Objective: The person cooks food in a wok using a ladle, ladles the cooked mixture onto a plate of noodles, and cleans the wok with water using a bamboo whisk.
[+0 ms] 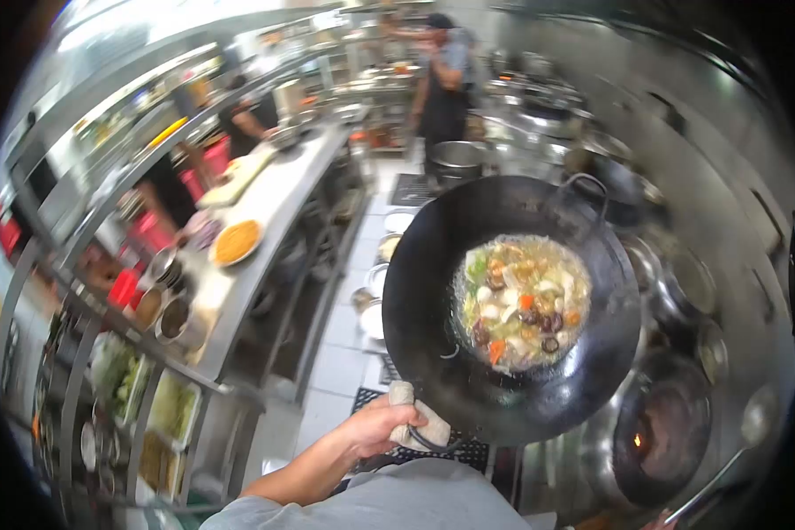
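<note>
My left hand (382,427) is closed round a folded beige cloth (433,429) over the near loop handle of a large black wok (424,265). The wok is held up in front of me, tilted so its inside shows. In it lies a stir-fry (526,305) in pale broth: orange pieces, dark mushroom-like slices, white chunks and some green. At the bottom right edge, only a bit of my right hand (659,523) shows, gripping the handle of a metal ladle (756,419). The ladle's bowl points up, apart from the wok.
A burner (667,437) with a small flame glows at the lower right. On the left counter (278,190) rests a plate of orange food (236,242). A metal rail (150,349) runs along the left. A co-worker (446,84) stands at the back, near a large pot (458,159).
</note>
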The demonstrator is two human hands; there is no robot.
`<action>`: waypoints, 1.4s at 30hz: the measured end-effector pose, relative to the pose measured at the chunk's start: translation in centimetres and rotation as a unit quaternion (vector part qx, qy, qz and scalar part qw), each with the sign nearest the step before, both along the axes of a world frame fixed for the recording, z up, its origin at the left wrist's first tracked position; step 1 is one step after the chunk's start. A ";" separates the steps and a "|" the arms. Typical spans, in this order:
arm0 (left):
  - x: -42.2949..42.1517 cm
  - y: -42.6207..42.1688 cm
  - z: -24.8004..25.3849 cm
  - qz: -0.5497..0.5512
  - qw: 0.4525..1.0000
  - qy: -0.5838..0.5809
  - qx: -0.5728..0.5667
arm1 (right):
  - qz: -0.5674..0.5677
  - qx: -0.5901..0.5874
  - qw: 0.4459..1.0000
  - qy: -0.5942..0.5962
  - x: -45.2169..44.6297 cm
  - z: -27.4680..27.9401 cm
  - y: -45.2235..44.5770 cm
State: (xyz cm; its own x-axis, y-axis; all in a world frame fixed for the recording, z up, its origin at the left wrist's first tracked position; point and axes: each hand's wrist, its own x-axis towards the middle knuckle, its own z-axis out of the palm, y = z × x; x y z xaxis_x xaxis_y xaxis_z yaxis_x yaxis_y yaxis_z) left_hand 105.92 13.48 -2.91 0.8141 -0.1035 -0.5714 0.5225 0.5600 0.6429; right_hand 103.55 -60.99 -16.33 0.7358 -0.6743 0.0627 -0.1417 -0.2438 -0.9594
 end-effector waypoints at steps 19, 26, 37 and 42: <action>-17.6 18.4 -11.9 0.507 0.861 0.030 -0.018 | 0.770 0.126 0.592 0.201 14.6 11.3 75.4; -15.7 17.4 -15.6 0.589 0.804 0.020 -0.079 | 0.827 -0.274 0.491 0.017 17.7 6.0 85.4; -10.4 16.8 -12.9 0.653 0.751 0.054 -0.086 | 0.896 -0.311 0.305 0.085 21.6 5.5 92.1; -9.7 17.1 -12.8 0.671 0.734 0.067 -0.073 | 0.931 -0.271 0.205 0.130 24.7 6.2 90.8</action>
